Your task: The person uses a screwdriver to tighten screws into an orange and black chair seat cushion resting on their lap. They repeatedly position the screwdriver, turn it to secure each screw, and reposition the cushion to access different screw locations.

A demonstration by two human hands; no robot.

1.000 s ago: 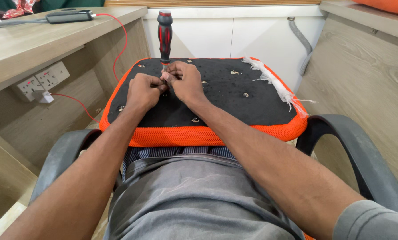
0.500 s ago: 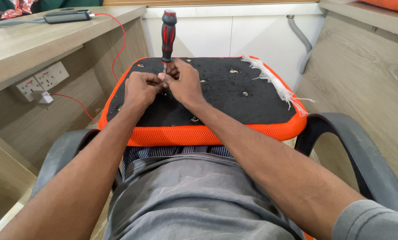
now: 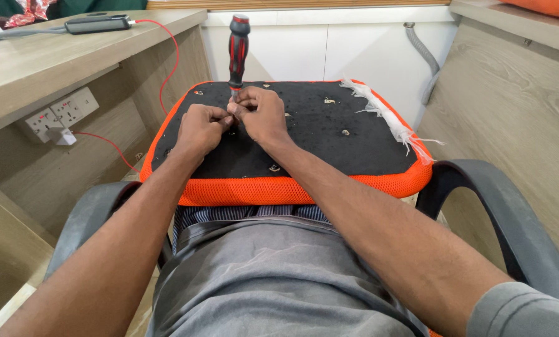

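Note:
An upturned orange chair seat [image 3: 292, 187] with a black fabric underside lies across my lap. A red and black screwdriver [image 3: 238, 50] stands upright on the black fabric near its far left part. My right hand [image 3: 261, 115] pinches the screwdriver's shaft low down, close to the fabric. My left hand [image 3: 199, 128] is closed beside it, fingertips meeting the right hand's at the tip; what they pinch is hidden. Small metal fittings [image 3: 345, 131] dot the fabric.
A frayed white strip [image 3: 385, 115] hangs along the seat's right edge. Grey chair armrests [image 3: 510, 218] flank me. A wooden desk [image 3: 36, 56] at left carries a power strip with a red cable [image 3: 167, 56]; a wall socket [image 3: 61, 112] sits below. White cabinets stand ahead.
The screwdriver stands a little taller and more upright than a second ago. Both hands stay together at its base with only slight finger movement.

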